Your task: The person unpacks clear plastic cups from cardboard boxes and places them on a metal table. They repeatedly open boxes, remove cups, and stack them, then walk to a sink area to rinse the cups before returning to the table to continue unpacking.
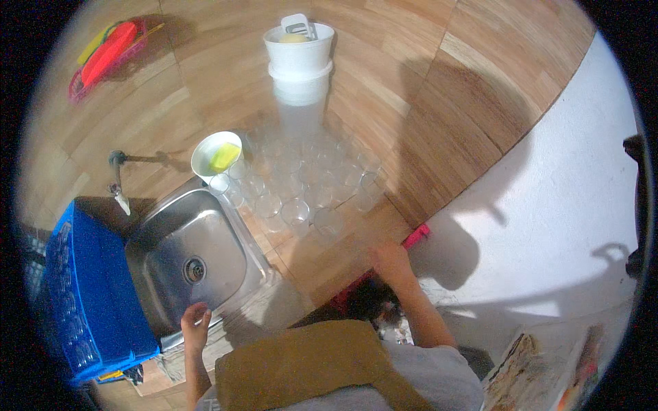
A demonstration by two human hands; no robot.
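Note:
My left hand (195,325) hovers over the front rim of the metal sink (226,246), fingers loosely bent with the thumb apart; I make out nothing in it. Over the right edge of the wood-patterned counter (370,229) is my right hand (391,263), its fingers smeared and hard to read. Several clear drinking glasses (296,212) stand crowded on the counter ahead of it. Close to that hand a pink cloth-like thing (416,236) shows at the counter's edge. Beside the sink's far corner a white bowl (199,159) holds a yellow-green sponge (225,157).
Left of the sink stands a blue crate (103,288), with a tap (118,181) above. Stacked white buckets (299,65) stand behind the glasses. A pink basket (77,89) with red and yellow things hangs at the far left. A white wall (548,185) bounds the right.

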